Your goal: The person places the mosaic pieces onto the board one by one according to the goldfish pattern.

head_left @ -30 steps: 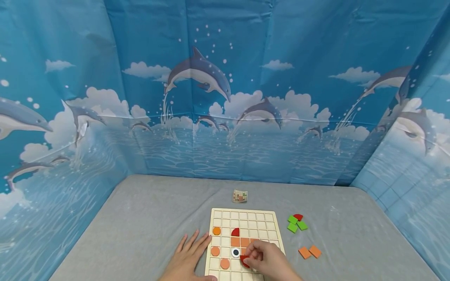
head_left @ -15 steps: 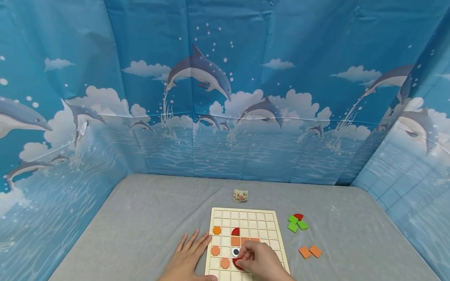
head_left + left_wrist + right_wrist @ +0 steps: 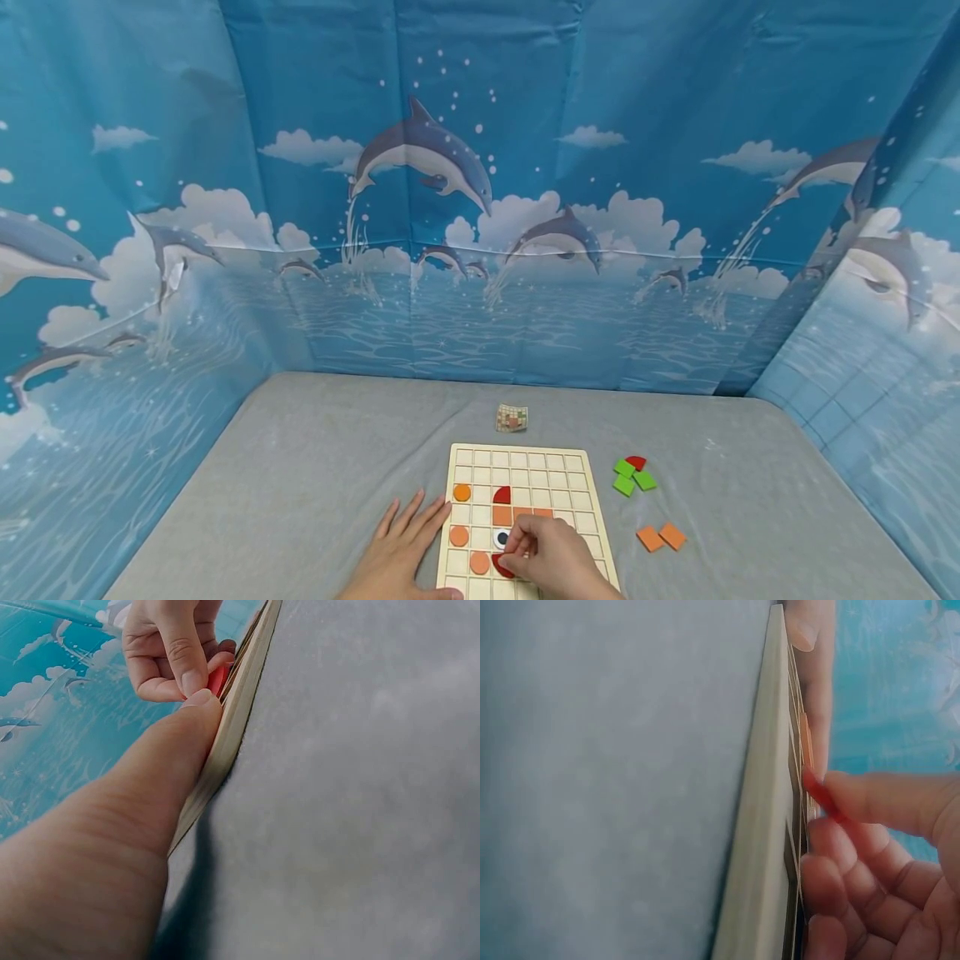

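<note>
My right hand [image 3: 558, 557] pinches a red quarter-circle tile [image 3: 501, 567] between thumb and fingers, over the wooden grid board [image 3: 558, 460]. In the right wrist view the same red tile [image 3: 821, 796] is tilted against the board's surface. A white disc with a black centre [image 3: 501, 538] lies just above it, partly hidden by my fingers. My left hand [image 3: 401, 550] lies with spread fingers at the board's left edge, its thumb on the near part of the frame. Another red quarter-circle tile [image 3: 502, 495] sits in a cell above a row of orange square tiles [image 3: 502, 516].
Orange round tiles [image 3: 459, 536] occupy cells on the board's left. Right of the board lie several green tiles [image 3: 624, 485] with a red quarter-circle [image 3: 636, 462], and two orange squares [image 3: 650, 539]. A small patterned card [image 3: 512, 418] lies beyond the board on the grey cloth [image 3: 337, 450].
My right hand has moved left with the red quarter-circle tile, from right of the white disc's column to the cell below the disc. The left hand has stayed put.
</note>
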`<action>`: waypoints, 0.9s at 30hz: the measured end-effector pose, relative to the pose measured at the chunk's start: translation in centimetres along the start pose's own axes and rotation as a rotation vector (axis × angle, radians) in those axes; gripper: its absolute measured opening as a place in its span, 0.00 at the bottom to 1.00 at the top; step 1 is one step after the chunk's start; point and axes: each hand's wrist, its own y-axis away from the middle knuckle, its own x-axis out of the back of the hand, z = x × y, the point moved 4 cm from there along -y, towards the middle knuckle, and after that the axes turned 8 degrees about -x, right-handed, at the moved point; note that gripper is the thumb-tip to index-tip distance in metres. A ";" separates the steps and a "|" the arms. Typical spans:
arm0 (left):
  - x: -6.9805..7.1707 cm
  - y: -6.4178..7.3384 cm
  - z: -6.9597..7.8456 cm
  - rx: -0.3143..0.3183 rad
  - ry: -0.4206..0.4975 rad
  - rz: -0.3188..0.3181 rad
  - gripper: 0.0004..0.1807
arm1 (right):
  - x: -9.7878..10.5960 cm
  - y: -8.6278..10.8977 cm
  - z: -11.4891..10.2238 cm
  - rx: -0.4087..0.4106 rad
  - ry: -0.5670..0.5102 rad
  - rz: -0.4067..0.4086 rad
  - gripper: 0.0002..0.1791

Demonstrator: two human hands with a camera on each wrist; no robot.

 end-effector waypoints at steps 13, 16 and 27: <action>-0.1 -0.2 -0.1 0.007 -0.011 -0.013 0.56 | -0.1 0.3 0.2 -0.033 0.004 -0.055 0.13; -0.2 -0.2 -0.1 0.010 -0.010 -0.017 0.56 | -0.1 0.3 0.3 -0.029 -0.001 -0.074 0.14; -0.2 -0.2 -0.1 0.007 -0.012 -0.011 0.56 | -0.1 0.3 0.4 -0.019 -0.006 -0.072 0.13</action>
